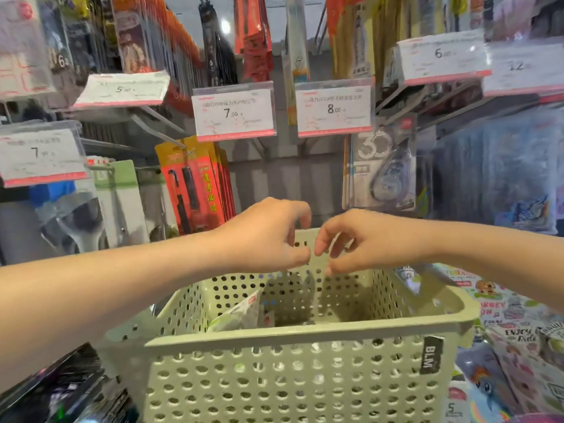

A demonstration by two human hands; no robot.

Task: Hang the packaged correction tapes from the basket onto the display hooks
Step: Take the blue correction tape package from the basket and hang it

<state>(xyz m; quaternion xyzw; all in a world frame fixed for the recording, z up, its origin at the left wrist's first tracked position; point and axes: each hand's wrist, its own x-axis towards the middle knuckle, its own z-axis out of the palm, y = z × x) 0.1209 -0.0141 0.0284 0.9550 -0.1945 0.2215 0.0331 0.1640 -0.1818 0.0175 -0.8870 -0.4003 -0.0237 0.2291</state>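
Observation:
A pale green perforated basket (305, 335) stands in front of me, low in the head view. A packaged correction tape (241, 312) leans inside it at the left. Other packaged correction tapes (384, 169) hang on a display hook at the right, under the 8.00 price tag. My left hand (268, 236) and my right hand (360, 239) hover over the basket's far rim. Their fingertips nearly touch. Both hands have fingers curled downward and hold nothing that I can see.
Price tags (235, 112) stick out on hook ends above the hands. Red-orange pen packages (195, 184) hang at the left. Green-carded items (119, 196) hang further left. Colourful sticker packs (518, 346) lie to the right of the basket.

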